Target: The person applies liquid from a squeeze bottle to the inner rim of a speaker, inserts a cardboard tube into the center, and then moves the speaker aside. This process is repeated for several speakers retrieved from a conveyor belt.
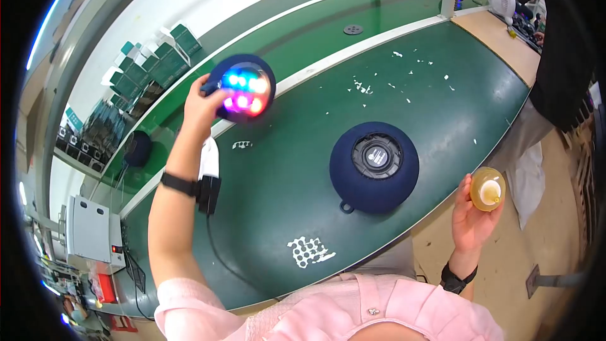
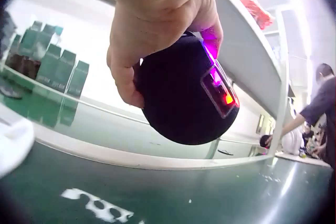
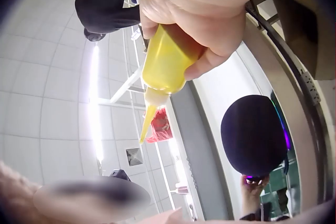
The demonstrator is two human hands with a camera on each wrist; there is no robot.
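Observation:
My left hand [image 1: 201, 108] grips a round dark blue speaker [image 2: 176, 98], raised above the table. Its lit panel [image 1: 245, 93] glows blue, pink and orange, with the thumb at its edge in the head view. A yellow squeeze bottle [image 3: 169, 61] is held by my right hand [image 1: 473, 222], off the table's near edge. Its thin nozzle [image 3: 147, 124] points away from the palm. Between the hands, a larger navy ball-shaped speaker [image 1: 344, 183] sits on the green table, with a loop at its side. Its round black recess [image 1: 377, 156] with a white label faces up.
White scraps of perforated sheet [image 1: 309, 252] lie on the green table [image 1: 271, 202]. A white-and-black corded device [image 1: 208, 180] is beside my left forearm. Green boxes [image 1: 151, 66] stand behind the rail. Another person [image 1: 555, 44] works at the far right. A grey metal box [image 1: 88, 230] stands left.

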